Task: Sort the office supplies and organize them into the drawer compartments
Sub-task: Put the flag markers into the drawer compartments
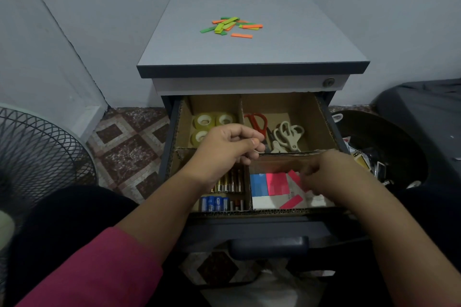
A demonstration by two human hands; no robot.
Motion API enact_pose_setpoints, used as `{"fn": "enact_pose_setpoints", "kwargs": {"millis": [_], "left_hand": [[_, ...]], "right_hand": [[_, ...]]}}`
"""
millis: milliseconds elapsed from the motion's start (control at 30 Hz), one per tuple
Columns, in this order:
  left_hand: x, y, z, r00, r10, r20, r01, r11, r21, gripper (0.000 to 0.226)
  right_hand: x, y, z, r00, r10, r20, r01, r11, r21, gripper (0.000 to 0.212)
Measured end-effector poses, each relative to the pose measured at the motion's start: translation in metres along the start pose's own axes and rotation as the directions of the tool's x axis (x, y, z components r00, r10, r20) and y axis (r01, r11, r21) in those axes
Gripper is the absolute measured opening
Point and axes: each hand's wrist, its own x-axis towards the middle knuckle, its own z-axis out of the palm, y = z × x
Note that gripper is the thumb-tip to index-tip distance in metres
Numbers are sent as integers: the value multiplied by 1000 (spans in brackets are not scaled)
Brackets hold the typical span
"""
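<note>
Left hand (225, 148) curled, its hold hidden; blurred right hand (331, 173) covers pink notes (277, 183), grip unreadable.

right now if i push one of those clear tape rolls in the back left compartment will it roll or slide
The clear tape rolls lie flat on their sides, holes up, so a push would probably slide one rather than roll it. They sit close together against the brown cardboard divider, so it would likely bump its neighbours. Being hollow rings, they are probably light.

Both hands (224, 149) (331, 172) reach into the open drawer (324, 117).
</note>
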Motion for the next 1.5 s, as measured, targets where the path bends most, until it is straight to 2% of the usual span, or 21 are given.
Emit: {"fn": "enact_pose_setpoints", "kwargs": {"millis": [67,133,333,467,567,700,867,1033,1100,1267,1500], "left_hand": [[0,0,0,1000,-1,2,1,1000,-2,13],[0,-1,-1,1000,-3,1,3,1000,-6,13],[1,-2,0,1000,0,2,0,1000,-7,13],[2,-2,0,1000,0,6,0,1000,-5,13],[2,-3,0,1000,1,7,-1,1000,-2,13],[2,-2,0,1000,2,6,-2,1000,-8,12],[2,-3,-1,1000,2,8,-2,1000,-10,12],[2,-2,0,1000,6,5,-6,1000,-12,12],[1,-2,0,1000,6,7,-6,1000,-11,12],[1,-2,-1,1000,4,8,-4,1000,-7,12],[1,-2,0,1000,4,8,-4,1000,-4,12]], "right_hand": [[1,-7,9,997,4,72,-16,985,169,15],[6,-13,17,993,19,114,-47,969,243,13],[24,-24,27,959,41,279,-102,973,209,9],[28,-23,35,979,73,189,-95,990,108,11],[27,-18,40,1000,-7,1,7,1000,19,9],[21,-12,39,992,-96,-85,96,995,-4,11],[15,-13,36,987,-159,-8,159,987,-25,31],[17,-14,35,983,-185,15,186,978,-96,36],[17,-15,34,984,-170,49,174,979,-105,37],[15,-14,37,982,-188,-1,187,978,-88,33],[14,-13,35,979,-205,2,204,976,-72,32]]}}
